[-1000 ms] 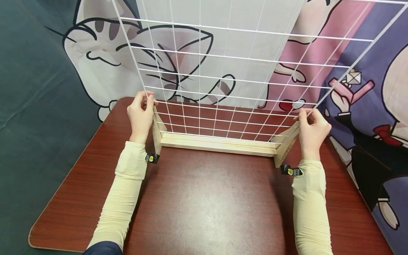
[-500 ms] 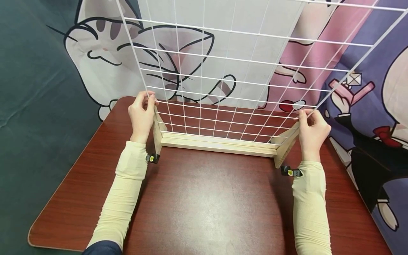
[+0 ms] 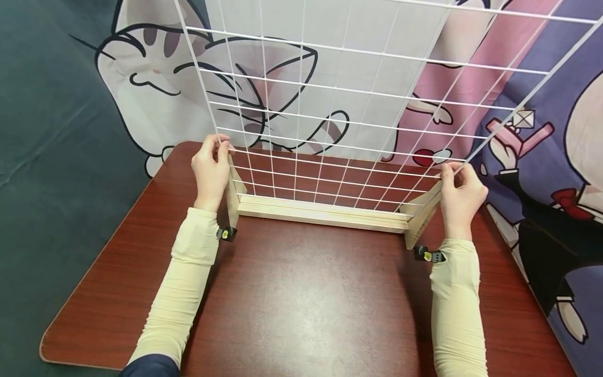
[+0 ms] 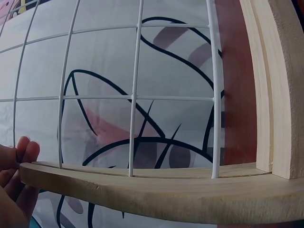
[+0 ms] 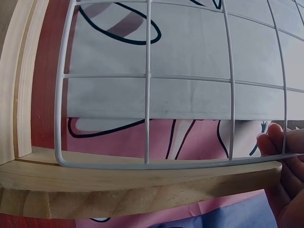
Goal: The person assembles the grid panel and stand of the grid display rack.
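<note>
A white wire grid panel [image 3: 296, 110] stands between the two side boards of a light wooden frame. At its left edge my left hand [image 3: 212, 170] pinches the outer wire, near the top of the left side board [image 4: 142, 190]. My right hand [image 3: 461, 196] pinches the right outer wire above the right side board [image 5: 142, 183]. In the left wrist view the wires end at a groove in the left board. The right wrist view shows the outer wire along the right board's inner edge. A gap separates the panel's bottom wire from the grooved bottom rail [image 3: 322, 213].
The wooden frame stands on a reddish-brown table [image 3: 301, 293]. Behind the table hangs a cloth printed with a cartoon cat [image 3: 155, 84] and other figures. The panel's top runs out of the head view.
The grid panel has sunk slightly, more on its right side, and shifted a little. Both hands keep their pinch and have barely moved. The wooden frame looks unmoved.
</note>
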`<state>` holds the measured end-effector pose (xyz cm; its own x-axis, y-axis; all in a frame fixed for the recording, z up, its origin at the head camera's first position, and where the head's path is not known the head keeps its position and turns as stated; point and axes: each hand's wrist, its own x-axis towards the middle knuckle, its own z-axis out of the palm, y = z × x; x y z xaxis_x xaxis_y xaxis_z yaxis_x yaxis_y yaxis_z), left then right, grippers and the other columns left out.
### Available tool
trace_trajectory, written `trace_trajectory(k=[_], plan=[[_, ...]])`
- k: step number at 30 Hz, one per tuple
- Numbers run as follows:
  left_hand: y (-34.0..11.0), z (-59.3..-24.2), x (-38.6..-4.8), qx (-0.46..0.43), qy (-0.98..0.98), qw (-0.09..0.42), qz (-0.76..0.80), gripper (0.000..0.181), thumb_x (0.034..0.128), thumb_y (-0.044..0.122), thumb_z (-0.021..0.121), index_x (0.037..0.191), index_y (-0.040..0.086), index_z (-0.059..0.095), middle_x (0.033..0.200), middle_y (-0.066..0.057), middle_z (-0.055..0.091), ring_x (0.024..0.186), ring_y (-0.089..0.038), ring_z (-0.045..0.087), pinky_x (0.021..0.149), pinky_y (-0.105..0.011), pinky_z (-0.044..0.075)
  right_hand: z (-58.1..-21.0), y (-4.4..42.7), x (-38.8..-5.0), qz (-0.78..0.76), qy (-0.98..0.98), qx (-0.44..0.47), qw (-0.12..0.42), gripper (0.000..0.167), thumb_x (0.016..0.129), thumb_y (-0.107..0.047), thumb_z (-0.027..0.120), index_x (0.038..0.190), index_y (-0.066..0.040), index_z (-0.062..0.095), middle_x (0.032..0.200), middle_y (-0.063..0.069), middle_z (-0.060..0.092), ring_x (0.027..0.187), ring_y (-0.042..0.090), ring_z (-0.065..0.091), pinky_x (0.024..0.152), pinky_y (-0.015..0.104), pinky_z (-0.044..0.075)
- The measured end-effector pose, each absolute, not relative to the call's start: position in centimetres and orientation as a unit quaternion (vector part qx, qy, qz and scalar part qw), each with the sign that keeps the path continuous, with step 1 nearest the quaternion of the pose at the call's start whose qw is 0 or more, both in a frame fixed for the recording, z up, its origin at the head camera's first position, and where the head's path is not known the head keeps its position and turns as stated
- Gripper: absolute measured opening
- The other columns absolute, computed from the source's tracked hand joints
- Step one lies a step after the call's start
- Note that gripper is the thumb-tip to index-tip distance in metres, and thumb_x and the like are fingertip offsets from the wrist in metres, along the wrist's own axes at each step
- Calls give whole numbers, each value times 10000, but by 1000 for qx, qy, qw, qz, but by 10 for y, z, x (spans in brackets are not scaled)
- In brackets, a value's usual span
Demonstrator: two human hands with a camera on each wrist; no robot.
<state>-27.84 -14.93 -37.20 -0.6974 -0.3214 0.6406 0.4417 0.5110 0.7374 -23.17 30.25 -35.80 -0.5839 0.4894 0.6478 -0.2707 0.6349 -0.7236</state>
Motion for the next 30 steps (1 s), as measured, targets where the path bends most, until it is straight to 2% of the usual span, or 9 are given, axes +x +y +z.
trace_trajectory(k=[4,8,11,15,25,28,30], plan=[[-149,-374,-278,-36,-777,392,-491,165,973,91,547,1012,-28,655,842,-158,722,708,-132,604,646,-120,359,-358,302,-233,422,-784,-72,449,220,899,-137,642,907,77,690,638,-399,510,577,-207,467,586,43,347],[-149,-376,-278,-44,-772,395,-495,175,975,96,547,1023,-36,653,847,-167,718,711,-75,588,641,-120,355,-350,293,-226,433,-779,-74,447,198,901,-81,611,903,105,677,626,-399,502,577,-189,467,589,56,343],[-150,-378,-278,-58,-772,402,-489,186,979,107,546,1032,-36,652,850,-178,716,715,12,570,644,-111,354,-344,286,-220,441,-777,-74,443,190,899,-39,585,900,135,660,623,-400,500,579,-183,465,594,62,346],[-151,-379,-278,-74,-769,418,-478,185,973,102,555,1051,-28,662,848,-189,717,708,155,487,645,-96,350,-353,295,-226,439,-779,-78,440,197,905,-76,596,900,106,673,626,-399,513,582,-177,480,591,69,355],[-149,-377,-279,-78,-760,429,-482,239,976,155,569,1112,-13,672,859,-187,722,723,134,496,653,-77,365,-359,303,-231,443,-774,-67,448,149,896,-158,625,831,-61,717,630,-367,562,566,-177,512,566,66,368],[-149,-378,-279,-72,-757,423,-493,233,966,119,579,1140,-13,659,894,-177,730,752,96,539,678,-73,396,-358,303,-231,444,-774,-66,448,157,896,-162,626,833,-50,716,633,-367,564,567,-175,514,564,67,369],[-149,-378,-280,-69,-754,415,-505,238,955,64,575,1170,-13,643,937,-173,733,777,24,597,704,-71,426,-358,303,-231,442,-774,-65,448,166,896,-166,631,835,-36,714,635,-368,565,564,-174,512,560,67,364]])
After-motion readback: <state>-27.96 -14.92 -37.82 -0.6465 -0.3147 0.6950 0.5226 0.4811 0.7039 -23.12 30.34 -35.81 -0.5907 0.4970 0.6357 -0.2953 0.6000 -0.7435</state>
